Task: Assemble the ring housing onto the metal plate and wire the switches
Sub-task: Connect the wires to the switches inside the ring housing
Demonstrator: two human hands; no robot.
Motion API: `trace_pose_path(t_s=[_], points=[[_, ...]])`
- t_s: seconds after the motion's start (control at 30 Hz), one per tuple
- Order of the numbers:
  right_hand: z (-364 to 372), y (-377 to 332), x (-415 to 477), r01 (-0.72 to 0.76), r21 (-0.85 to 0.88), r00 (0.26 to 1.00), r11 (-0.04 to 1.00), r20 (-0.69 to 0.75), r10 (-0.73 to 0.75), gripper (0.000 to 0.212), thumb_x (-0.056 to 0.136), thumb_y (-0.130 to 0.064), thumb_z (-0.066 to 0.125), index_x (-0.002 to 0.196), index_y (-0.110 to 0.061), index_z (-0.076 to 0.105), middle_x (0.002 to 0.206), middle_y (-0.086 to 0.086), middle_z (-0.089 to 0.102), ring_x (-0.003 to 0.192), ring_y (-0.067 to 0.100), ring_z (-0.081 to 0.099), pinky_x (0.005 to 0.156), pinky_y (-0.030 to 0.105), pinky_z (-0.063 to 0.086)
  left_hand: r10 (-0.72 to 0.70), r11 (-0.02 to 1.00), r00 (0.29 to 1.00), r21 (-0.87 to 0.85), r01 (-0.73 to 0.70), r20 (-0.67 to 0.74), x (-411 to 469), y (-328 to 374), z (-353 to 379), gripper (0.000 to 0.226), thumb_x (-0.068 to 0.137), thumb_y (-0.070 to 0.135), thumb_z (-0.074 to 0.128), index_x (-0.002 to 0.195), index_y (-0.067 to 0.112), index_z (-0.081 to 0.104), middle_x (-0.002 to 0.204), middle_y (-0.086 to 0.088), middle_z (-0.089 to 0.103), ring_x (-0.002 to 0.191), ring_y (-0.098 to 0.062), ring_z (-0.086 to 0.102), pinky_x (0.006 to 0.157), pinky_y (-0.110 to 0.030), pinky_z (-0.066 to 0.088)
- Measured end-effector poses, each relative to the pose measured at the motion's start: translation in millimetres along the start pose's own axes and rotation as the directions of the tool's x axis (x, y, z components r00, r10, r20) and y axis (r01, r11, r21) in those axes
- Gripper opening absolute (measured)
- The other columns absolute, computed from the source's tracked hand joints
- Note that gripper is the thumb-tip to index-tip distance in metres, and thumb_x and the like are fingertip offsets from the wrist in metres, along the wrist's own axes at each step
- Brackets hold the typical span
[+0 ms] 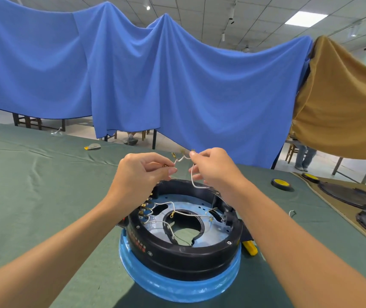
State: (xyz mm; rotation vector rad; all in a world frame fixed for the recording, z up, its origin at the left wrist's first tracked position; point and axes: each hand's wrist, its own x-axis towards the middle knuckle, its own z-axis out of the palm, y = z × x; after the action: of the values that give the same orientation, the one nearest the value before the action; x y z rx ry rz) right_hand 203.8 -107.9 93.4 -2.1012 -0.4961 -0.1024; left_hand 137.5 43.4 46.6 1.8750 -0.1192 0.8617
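A yellow-handled tool (pixel 250 247) lies on the green cloth table (pixel 33 196) just right of the black plastic ring housing (pixel 184 261); two yellow-centred black discs (pixel 281 184) sit farther right. The housing rests on the blue-filmed metal plate (pixel 177 288), thin white wires (pixel 168 203) strung inside it. Above its far rim, partly hiding it, the left hand (pixel 142 174) and right hand (pixel 213 167) each pinch a kinked white wire with brass terminals (pixel 181 159).

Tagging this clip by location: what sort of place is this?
Probably an assembly workshop: a green cloth-covered worktable, hung blue curtains screening other tables, and a black ring housing being wired.
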Motion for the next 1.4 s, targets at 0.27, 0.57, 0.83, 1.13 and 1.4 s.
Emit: trace_pose_path(t_s=[0.27, 0.57, 0.83, 1.13, 1.4], points=[[1, 6, -3, -0.042, 0.092, 0.998, 0.995, 0.047, 0.038, 0.019, 0.098, -0.026, 0.053, 0.098, -0.013, 0.067, 0.091, 0.002, 0.073, 0.077, 0.015, 0.067, 0.071, 0.031, 0.054, -0.006, 0.999, 0.999, -0.033, 0.005, -0.045, 0, 2, -1, 0.004, 0.082, 0.023, 0.076, 0.078, 0.022, 0.075, 0.068, 0.005, 0.075, 0.063, -0.011, 0.072, 0.058, -0.012, 0.051], [0, -7, -21, 0.462, -0.187, 0.878, 0.867, 0.231, -0.419, 0.026, 0.092, -0.021, 0.058, 0.118, -0.021, 0.065, 0.09, -0.004, 0.072, 0.09, 0.014, 0.065, 0.083, 0.03, 0.052, -0.153, 0.981, 0.987, -0.13, 0.147, -0.039, 15, 14, -1, 0.026, 0.075, 0.043, 0.077, 0.072, 0.018, 0.079, 0.045, 0.003, 0.046, 0.045, -0.009, 0.036, 0.045, -0.017, 0.032], [28, 4, -19, 0.184, 0.105, 0.959, 0.977, 0.201, -0.202, 0.016, 0.088, -0.015, 0.069, 0.103, -0.011, 0.072, 0.077, 0.004, 0.075, 0.056, 0.008, 0.068, 0.073, 0.029, 0.057, -0.398, 0.905, 0.913, -0.123, 0.407, 0.095, 11, 8, -5, 0.024, 0.075, 0.038, 0.077, 0.072, 0.014, 0.08, 0.051, -0.002, 0.055, 0.047, -0.011, 0.042, 0.047, -0.021, 0.036], [30, 9, -13, -0.1, 0.012, 0.914, 0.995, 0.395, 0.087, 0.011, 0.088, -0.012, 0.064, 0.082, -0.009, 0.073, 0.065, -0.001, 0.072, 0.055, 0.009, 0.057, 0.049, 0.022, 0.041, -0.421, 0.904, 0.896, 0.017, 0.427, -0.139, 10, -26, -15, 0.012, 0.09, 0.025, 0.069, 0.083, 0.017, 0.071, 0.082, -0.003, 0.072, 0.076, -0.016, 0.062, 0.072, -0.03, 0.049], [44, 14, -7, -0.121, -0.136, 0.866, 0.983, 0.47, 0.172, 0.013, 0.088, -0.018, 0.068, 0.084, -0.01, 0.076, 0.075, -0.003, 0.074, 0.065, 0.013, 0.059, 0.057, 0.026, 0.04, -0.547, 0.806, 0.837, -0.274, 0.525, -0.006, -18, -47, -16, 0.012, 0.09, 0.02, 0.068, 0.096, 0.014, 0.076, 0.085, -0.005, 0.077, 0.071, -0.015, 0.073, 0.06, -0.025, 0.058]])
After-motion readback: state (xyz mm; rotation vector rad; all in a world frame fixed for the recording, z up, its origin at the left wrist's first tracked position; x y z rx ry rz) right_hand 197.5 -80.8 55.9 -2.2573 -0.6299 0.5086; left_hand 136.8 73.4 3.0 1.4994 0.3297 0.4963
